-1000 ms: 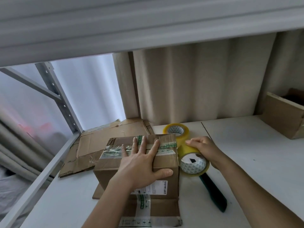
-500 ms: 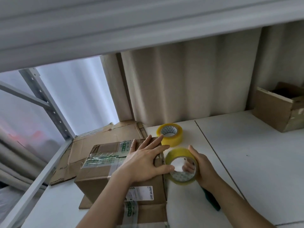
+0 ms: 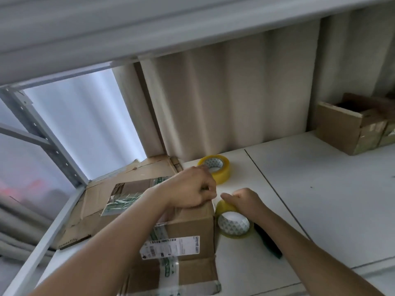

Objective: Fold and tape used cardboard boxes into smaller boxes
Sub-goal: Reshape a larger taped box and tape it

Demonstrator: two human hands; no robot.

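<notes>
Two tape rolls are on the white shelf: one roll (image 3: 233, 222) stands on edge just right of the box (image 3: 183, 229), held from above by the right hand (image 3: 243, 201) with fingers curled over its rim; a spare roll (image 3: 215, 168) lies flat behind, near the back wall. The box sits at the shelf's near left, on flattened cardboard (image 3: 128, 180). The left hand (image 3: 190, 191) rests on the box's top right edge, fingers curled – apparently pinching something small, likely the tape's free end, though the strip itself cannot be made out.

Handling, as judged: the box looks light and probably empty – stiff along its creases, softer across worn panels, with old tape and a label (image 3: 171, 246) on its faces. It is best steadied by pressing on the top near an edge, where the walls give support. The roll is rigid and smooth – a grip across the rim or through the core should suit it. Thin tape is likely to cling to itself, so its end should be kept taut.

A dark tool (image 3: 268, 242) lies just right of the roll.
</notes>
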